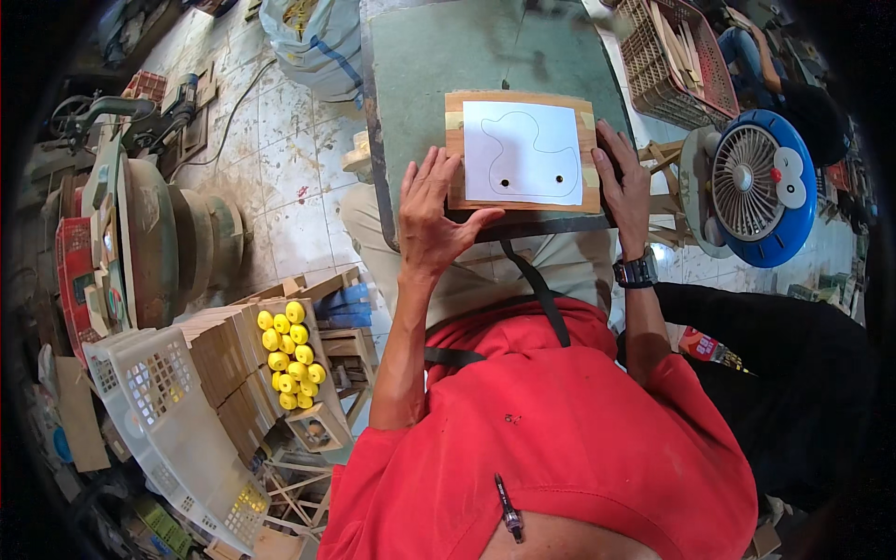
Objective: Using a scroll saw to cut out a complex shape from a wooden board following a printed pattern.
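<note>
Board (588,140) mostly hidden under paper (532,159), sack (317,47) + table (411,56) cut off @ top edge, shirt (569,420) @ btm, person (737,56) upper R (too dark, can't tell pose) partly blocked.

Red shirt (597,439); beige trousers (485,287); black wristwatch (637,272)

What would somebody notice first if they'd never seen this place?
Probably the white paper with a duck-shaped outline, on a wooden board between the person's left hand and right hand. Next, perhaps the blue fan on the right and the yellow wheel-like pieces on the left.
</note>
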Demonstrator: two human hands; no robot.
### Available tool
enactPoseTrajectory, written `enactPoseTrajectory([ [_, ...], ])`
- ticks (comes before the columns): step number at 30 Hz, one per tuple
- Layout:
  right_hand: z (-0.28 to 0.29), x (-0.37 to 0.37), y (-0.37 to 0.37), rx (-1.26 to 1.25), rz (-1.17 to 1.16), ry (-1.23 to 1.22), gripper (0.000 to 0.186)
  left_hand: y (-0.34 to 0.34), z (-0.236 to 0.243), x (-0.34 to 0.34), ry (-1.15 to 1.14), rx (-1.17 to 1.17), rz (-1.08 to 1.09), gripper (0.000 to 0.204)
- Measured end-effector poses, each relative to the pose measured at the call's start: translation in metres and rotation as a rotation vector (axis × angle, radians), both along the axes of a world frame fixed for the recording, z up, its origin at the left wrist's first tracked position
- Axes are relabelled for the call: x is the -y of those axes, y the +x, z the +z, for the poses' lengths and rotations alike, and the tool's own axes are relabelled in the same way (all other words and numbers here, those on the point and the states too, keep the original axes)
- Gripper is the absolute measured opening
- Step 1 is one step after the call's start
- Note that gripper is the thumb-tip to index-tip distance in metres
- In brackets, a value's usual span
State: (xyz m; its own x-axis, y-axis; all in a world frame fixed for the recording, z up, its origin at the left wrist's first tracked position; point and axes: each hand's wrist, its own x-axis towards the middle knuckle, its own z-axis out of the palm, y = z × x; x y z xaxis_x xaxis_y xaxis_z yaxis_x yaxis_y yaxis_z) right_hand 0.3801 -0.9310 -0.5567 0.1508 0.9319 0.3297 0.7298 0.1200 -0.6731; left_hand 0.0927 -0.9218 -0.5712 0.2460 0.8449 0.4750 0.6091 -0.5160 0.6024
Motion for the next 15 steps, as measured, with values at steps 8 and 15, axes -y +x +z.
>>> enactPoseTrajectory([
  [8,-0.0042,0.0027,0.0030,0.018,-0.012,-0.028,0.041,0.0013,0.0014,0.0017,0.006,0.024,0.023,0.082],
  [15,-0.0036,0.0025,0.0015,0.028,-0.028,-0.062,0.041,0.0020,0.0043,0.0071,-0.026,0.067,0.091,0.097],
])
